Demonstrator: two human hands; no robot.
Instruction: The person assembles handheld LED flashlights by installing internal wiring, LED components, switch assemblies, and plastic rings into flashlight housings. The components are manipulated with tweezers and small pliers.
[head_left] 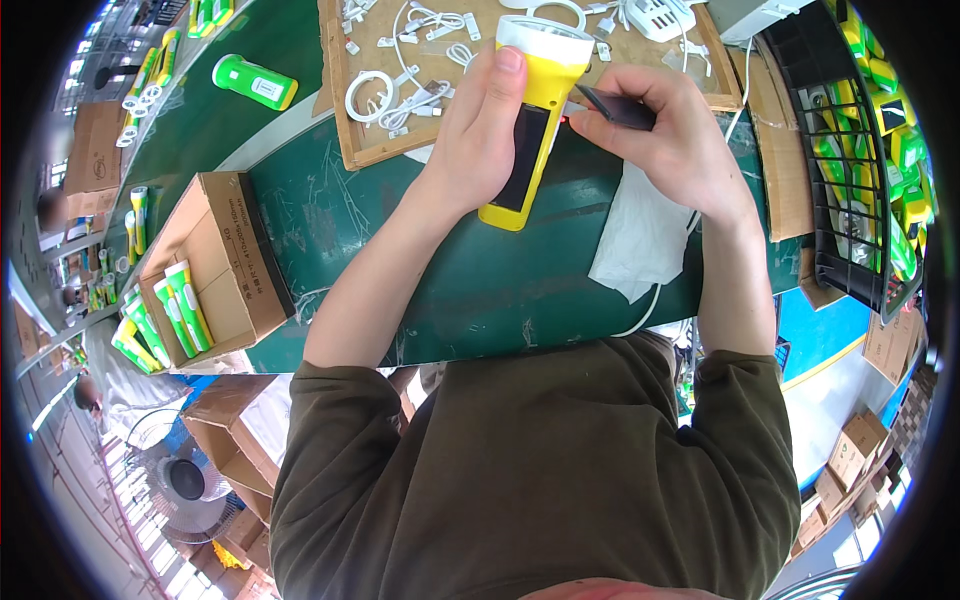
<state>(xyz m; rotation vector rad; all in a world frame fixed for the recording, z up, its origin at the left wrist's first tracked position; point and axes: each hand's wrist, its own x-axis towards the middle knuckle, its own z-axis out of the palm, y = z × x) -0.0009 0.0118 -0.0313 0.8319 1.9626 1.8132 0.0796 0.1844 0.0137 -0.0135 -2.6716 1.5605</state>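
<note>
A yellow flashlight point(548, 88) with a white head and a dark panel along its body tilts over the green table. My left hand point(482, 140) is closed round it, thumb up near the head. Between the thumb and fingers of my right hand point(668, 128) is a small dark flat block point(622, 108). A light-coloured end beside it comes up to the flashlight's right side, by a small red spot. Whether it is plugged in, I cannot tell. Below my right hand a white cloth point(640, 235) lies crumpled on the table.
A shallow wooden tray point(385, 152) at the far side holds white cables and small parts. On the left is an open cardboard box point(238, 255) with green-and-white flashlights; a green flashlight point(255, 82) lies beyond. At right stands a black crate point(848, 255) full of green and yellow pieces.
</note>
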